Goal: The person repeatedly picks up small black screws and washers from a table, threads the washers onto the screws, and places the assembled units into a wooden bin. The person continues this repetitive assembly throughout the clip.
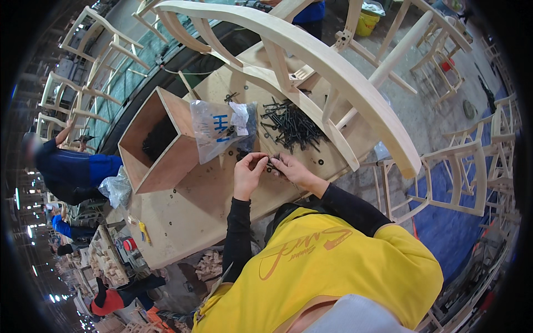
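Observation:
Close together over the near part of the tabletop, my left hand [250, 176] and my right hand [293, 170] both have their fingertips pinched. Between them is a small black fastener [270, 161], partly hidden by the fingers; its exact shape is too small to make out. Just beyond my right hand lies a loose heap of black bolts [293, 125]. A clear plastic bag [204, 139] with blue marks lies beyond my left hand, dark small parts showing at its side. To its left, an open wooden box [180, 152] on its side holds dark small parts.
A pale wooden chair frame [333, 64] arches over the far side of the wooden table [183, 222]. A yellow-handled tool [145, 233] lies near the left edge. More chair frames [455, 172] stand at right. A person in dark blue [72, 169] works at left.

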Demonstrator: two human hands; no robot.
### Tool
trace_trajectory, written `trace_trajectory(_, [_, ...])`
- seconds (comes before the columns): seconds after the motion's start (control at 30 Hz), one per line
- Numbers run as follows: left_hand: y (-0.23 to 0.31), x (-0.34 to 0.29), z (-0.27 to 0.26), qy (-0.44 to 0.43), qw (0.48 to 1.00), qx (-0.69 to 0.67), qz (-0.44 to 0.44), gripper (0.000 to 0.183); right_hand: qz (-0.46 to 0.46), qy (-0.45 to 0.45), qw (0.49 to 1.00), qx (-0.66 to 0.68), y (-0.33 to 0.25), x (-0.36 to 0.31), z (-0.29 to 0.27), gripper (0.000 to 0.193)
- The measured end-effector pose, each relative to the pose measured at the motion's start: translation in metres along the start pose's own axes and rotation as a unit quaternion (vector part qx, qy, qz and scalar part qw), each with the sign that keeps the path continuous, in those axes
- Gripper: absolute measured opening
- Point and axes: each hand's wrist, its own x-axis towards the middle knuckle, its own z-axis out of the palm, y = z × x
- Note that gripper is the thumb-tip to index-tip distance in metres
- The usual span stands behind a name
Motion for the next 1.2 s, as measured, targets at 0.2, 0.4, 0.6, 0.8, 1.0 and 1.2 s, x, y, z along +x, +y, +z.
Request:
trace_trajectory(0.2, [-0.002,-0.003,-0.01,0.006,1.0,0.01,-0.02,0.015,-0.048,-0.018,0.996,-0.077,-0.005,0.004,0.001,0.026])
trace_trajectory(0.4, [0.004,-0.003,-0.007,0.019,0.998,-0.059,-0.015,0.014,-0.061,-0.028,0.998,-0.014,0.001,0.01,0.0,0.022])
trace_trajectory(0.6, [0.004,-0.003,-0.002,0.068,0.996,-0.033,0.041,0.011,-0.058,-0.018,0.998,-0.024,-0.005,0.01,0.002,0.022])
trace_trajectory(0.8, [0.016,-0.009,0.001,0.083,0.977,0.129,0.145,0.01,-0.06,-0.015,0.997,-0.038,-0.001,0.013,0.002,0.024])
trace_trajectory(1.0, [0.021,-0.002,-0.023,0.09,0.987,0.077,0.112,0.011,-0.02,-0.016,0.995,-0.1,-0.008,0.008,0.007,0.025])
trace_trajectory(1.2, [0.065,-0.002,-0.064,0.165,0.943,0.22,0.189,0.013,0.061,-0.031,0.992,-0.102,0.0,0.01,-0.004,0.028])
